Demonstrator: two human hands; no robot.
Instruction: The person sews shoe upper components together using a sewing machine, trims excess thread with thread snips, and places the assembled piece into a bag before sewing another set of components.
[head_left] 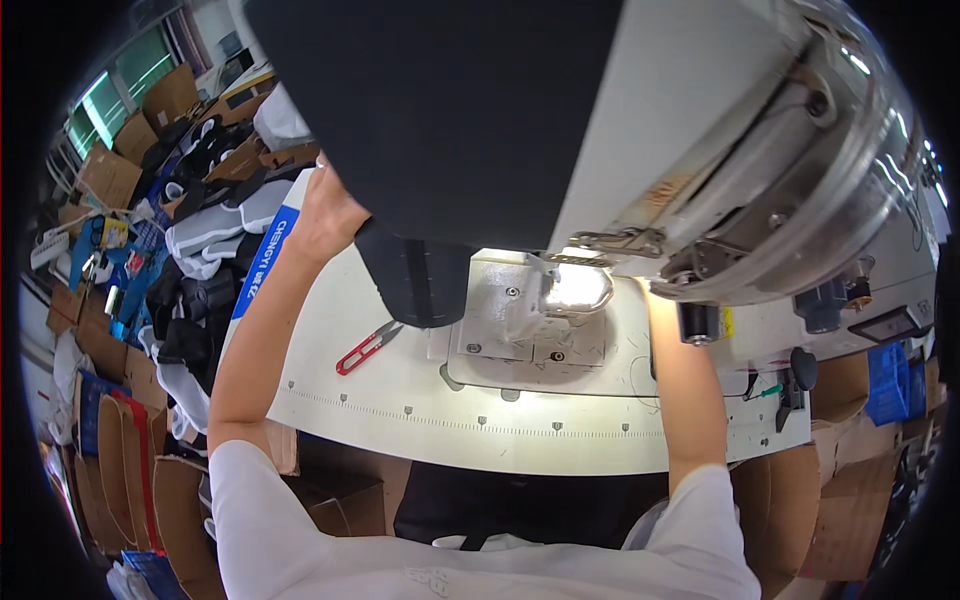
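Observation:
My left hand (332,215) reaches up at the left side of the sewing machine, against the edge of a large black panel-like shape (430,120). That shape hides most of its fingers, so any hold cannot be seen. A narrower black piece (440,290) hangs below, beside the hand; its kind is unclear. My right forearm (690,400) runs up over the table's right part, and the machine head (690,130) covers the hand. Between the arms, the lamp lights the metal needle area (575,290) above a base plate (490,350).
Red-handled thread snips (362,352) lie on the white sewing table (400,385), which has a ruler scale along its near edge. Black and grey fabric pieces (215,230) pile up at left. Cardboard boxes (130,460) and a blue crate (890,385) surround the table.

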